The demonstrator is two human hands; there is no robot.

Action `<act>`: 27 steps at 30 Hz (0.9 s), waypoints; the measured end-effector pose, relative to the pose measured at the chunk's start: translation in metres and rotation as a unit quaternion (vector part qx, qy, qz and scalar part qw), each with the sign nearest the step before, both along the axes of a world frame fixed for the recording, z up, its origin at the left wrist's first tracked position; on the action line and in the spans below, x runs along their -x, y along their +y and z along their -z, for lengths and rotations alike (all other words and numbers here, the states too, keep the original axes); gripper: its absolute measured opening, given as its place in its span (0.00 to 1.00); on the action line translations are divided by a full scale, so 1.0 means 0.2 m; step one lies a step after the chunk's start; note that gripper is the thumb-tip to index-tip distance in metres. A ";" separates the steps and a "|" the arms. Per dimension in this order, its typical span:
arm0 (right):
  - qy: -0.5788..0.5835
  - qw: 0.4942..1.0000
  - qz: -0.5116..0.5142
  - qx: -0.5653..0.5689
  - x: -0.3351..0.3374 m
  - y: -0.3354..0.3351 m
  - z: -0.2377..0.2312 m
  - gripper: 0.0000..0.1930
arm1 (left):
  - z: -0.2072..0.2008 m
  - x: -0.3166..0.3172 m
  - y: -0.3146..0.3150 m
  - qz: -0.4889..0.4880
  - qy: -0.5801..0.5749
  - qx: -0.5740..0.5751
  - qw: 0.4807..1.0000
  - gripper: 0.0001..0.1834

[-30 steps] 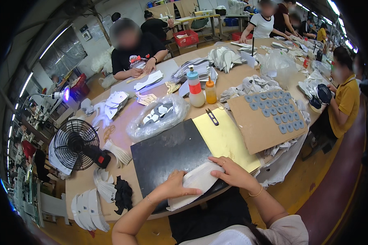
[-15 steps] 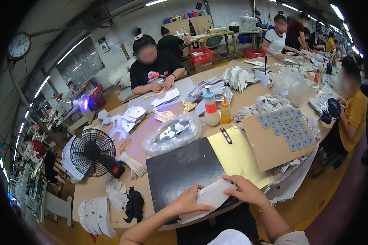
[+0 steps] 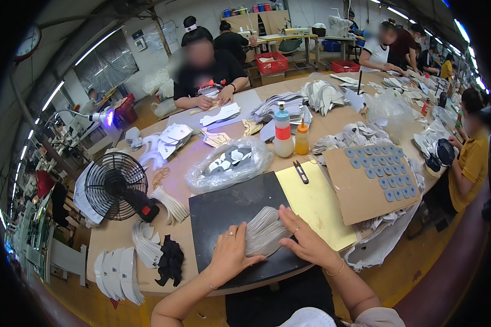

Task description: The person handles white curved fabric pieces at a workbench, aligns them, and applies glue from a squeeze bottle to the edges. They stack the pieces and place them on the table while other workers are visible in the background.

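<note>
A stack of thin whitish cut pieces (image 3: 263, 231) stands on edge on a black work mat (image 3: 229, 210) in front of me. My left hand (image 3: 229, 256) presses against the stack's left end. On the right end lies my right hand (image 3: 305, 240), fingers spread over the top. Both hands squeeze the stack between them. A yellow sheet (image 3: 316, 201) lies just right of the mat, with a small black clip (image 3: 300, 171) on it.
A black desk fan (image 3: 117, 188) stands at the left, white pieces (image 3: 117, 272) fanned near it. A clear bag of parts (image 3: 229, 161), two squeeze bottles (image 3: 289, 133) and a cardboard sheet with grey pads (image 3: 373, 180) lie beyond. People sit around the table.
The view has tilted up and moved closer. The white pieces, earlier lying flatter at the mat's front edge, are now gathered into an upright stack between both hands.
</note>
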State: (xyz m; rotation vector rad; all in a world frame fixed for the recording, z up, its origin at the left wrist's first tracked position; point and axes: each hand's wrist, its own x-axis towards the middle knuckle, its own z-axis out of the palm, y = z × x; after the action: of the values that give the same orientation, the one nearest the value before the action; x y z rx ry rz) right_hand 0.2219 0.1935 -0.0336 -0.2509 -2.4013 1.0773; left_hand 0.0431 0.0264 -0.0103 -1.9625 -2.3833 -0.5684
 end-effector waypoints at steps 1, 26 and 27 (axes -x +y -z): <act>0.025 0.999 0.018 0.009 0.02 0.00 0.00 0.35 | 0.00 0.00 -0.01 -0.002 0.003 -0.018 1.000 0.52; -0.127 0.886 0.439 -0.081 0.60 0.76 0.12 0.12 | -0.03 0.05 0.00 0.020 -0.007 0.025 0.999 0.47; -0.152 0.872 0.459 -0.080 0.61 0.83 0.15 0.12 | -0.02 0.05 0.01 0.027 -0.006 0.021 0.999 0.47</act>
State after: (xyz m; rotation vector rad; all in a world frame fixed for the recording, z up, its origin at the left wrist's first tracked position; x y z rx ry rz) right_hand 0.0995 0.3604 -0.0640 -1.4143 -2.1414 0.3946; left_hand 0.0324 0.0284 -0.0060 -2.0514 -2.3757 -0.5357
